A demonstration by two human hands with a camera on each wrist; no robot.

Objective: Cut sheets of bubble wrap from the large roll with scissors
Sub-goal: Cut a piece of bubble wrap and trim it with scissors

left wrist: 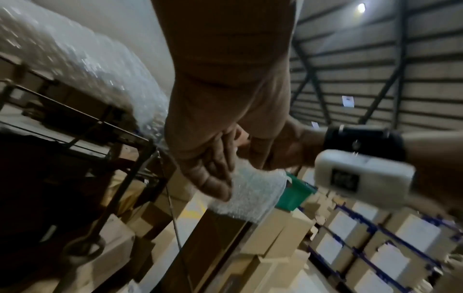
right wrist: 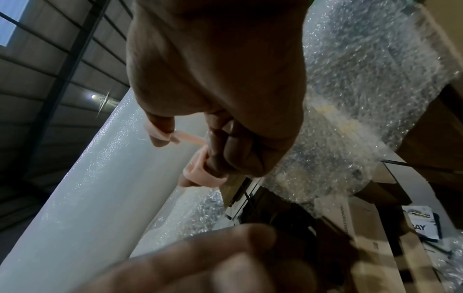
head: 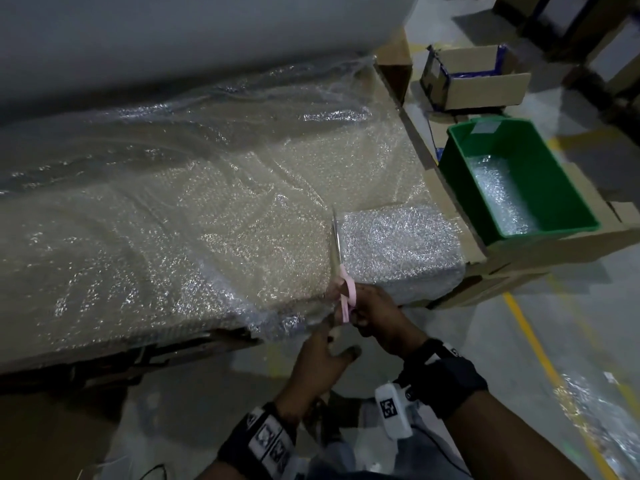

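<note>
Mid-cut, lower centre: the right hand point(head: 377, 315) grips pink-handled scissors point(head: 341, 271), blades in the bubble wrap point(head: 194, 216); the left hand point(head: 320, 355) pinches its near edge; the next snip likely needs tension; large roll point(head: 173, 36) at top; cardboard-covered table point(head: 446, 199), green bin point(head: 519, 174), warehouse floor point(head: 519, 341).

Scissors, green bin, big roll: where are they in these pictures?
scissors point(head: 335, 242), head view, on the blades.
green bin point(head: 550, 161), head view, on its inner wall.
big roll point(head: 173, 36), head view, on its side.
</note>
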